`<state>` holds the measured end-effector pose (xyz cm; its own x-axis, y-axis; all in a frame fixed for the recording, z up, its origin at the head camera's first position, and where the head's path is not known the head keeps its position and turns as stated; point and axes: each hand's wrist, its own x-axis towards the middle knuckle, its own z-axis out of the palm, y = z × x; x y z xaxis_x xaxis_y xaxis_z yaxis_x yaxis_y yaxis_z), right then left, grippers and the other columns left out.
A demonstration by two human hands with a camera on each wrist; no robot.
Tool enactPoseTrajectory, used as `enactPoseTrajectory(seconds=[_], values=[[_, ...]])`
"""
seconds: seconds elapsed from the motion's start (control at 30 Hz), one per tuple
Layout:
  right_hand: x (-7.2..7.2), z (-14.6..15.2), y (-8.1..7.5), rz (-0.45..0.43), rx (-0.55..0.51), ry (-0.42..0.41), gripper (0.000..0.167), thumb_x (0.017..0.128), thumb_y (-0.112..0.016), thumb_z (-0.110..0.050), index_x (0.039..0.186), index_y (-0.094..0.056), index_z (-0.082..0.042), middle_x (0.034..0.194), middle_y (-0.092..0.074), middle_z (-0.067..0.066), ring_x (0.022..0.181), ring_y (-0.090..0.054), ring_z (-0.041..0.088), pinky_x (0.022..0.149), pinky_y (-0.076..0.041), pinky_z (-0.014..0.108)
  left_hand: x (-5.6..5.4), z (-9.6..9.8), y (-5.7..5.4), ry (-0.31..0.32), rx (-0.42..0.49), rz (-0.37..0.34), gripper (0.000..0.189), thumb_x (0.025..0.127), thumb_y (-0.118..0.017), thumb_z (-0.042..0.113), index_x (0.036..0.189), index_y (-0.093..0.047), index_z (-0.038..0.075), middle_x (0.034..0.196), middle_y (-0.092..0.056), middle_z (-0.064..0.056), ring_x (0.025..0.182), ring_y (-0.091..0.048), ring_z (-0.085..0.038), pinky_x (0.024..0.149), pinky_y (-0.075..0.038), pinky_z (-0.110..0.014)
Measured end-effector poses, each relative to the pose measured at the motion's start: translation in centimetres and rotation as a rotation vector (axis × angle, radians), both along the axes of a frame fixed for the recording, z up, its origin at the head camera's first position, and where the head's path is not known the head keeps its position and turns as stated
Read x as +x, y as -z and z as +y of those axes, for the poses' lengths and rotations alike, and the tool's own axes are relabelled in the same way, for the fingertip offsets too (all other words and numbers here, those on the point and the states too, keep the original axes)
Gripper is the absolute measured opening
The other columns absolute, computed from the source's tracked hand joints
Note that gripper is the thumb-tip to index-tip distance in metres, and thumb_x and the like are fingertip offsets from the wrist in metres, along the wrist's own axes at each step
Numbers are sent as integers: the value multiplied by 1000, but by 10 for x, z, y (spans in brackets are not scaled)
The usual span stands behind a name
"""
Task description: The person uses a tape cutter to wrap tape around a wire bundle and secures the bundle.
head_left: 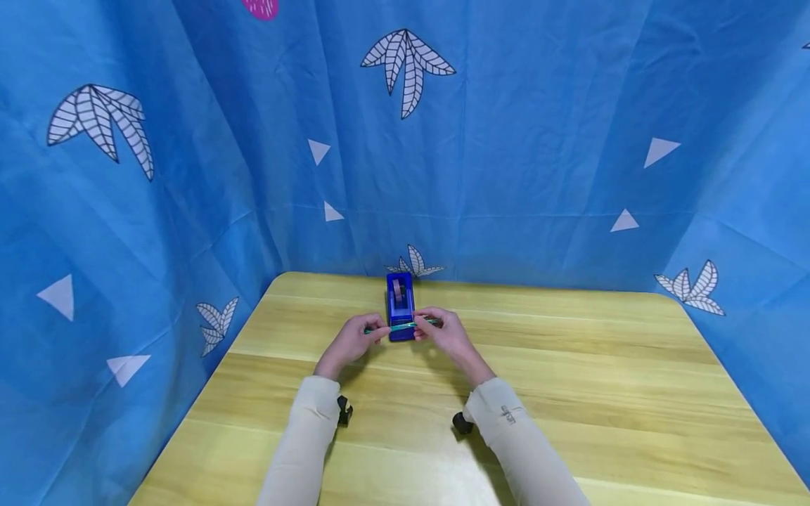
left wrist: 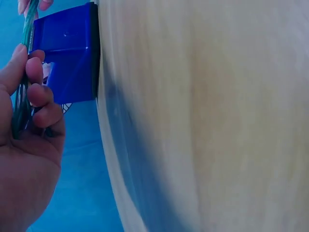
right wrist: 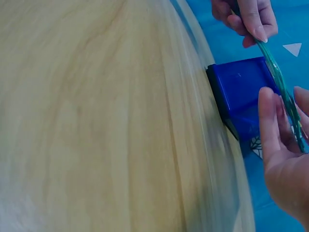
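Note:
A slim bundle of green strands (head_left: 402, 327) stretches between the two hands, just above the near end of a blue tape dispenser (head_left: 408, 289). My left hand (head_left: 356, 339) pinches one end; in the left wrist view its thumb and index finger press on the strands (left wrist: 30, 26), whose tail runs down across the palm. My right hand (head_left: 451, 333) holds the other end between thumb and fingers. The right wrist view has the bundle (right wrist: 274, 65) slanting down from the left hand into the right. What exactly the strands are, I cannot tell.
The dispenser holds a roll of tape (head_left: 397, 289) and stands near the back edge of a wooden table (head_left: 569, 365). Blue patterned curtain (head_left: 525, 140) hangs behind and on both sides. A small black device (head_left: 463, 423) sits at the right wrist, another (head_left: 344, 411) at the left.

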<state>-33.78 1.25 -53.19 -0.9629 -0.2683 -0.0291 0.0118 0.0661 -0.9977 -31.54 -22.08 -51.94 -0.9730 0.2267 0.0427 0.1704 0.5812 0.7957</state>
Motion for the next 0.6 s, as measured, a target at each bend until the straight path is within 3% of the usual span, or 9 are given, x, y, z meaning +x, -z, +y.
enactPoseTrajectory(seconds=[0.3,0.43,0.6], values=[[-2,-2,-1,-88,3,37,22,101,-69,-19,110,-72,2,92,-72,20,72,-71,20,74,-64,38,3,3,-5,-30,-81,83,23,103,-66,26,92,-71,7,88,-70,-10,70,-53,-16,67,-47,-31],[-3,-2,-1,-103,-26,23,20,100,-69,-13,109,-73,5,93,-74,23,70,-72,16,74,-64,35,1,3,-6,-45,-126,149,19,100,-70,25,91,-73,9,90,-73,-6,77,-58,-16,73,-50,-34],[-3,-1,1,-110,-74,26,17,98,-70,-4,109,-73,8,92,-75,23,69,-73,13,76,-64,33,0,4,-6,-102,-172,169,13,94,-78,30,90,-80,18,95,-77,4,85,-66,-14,84,-55,-40]])
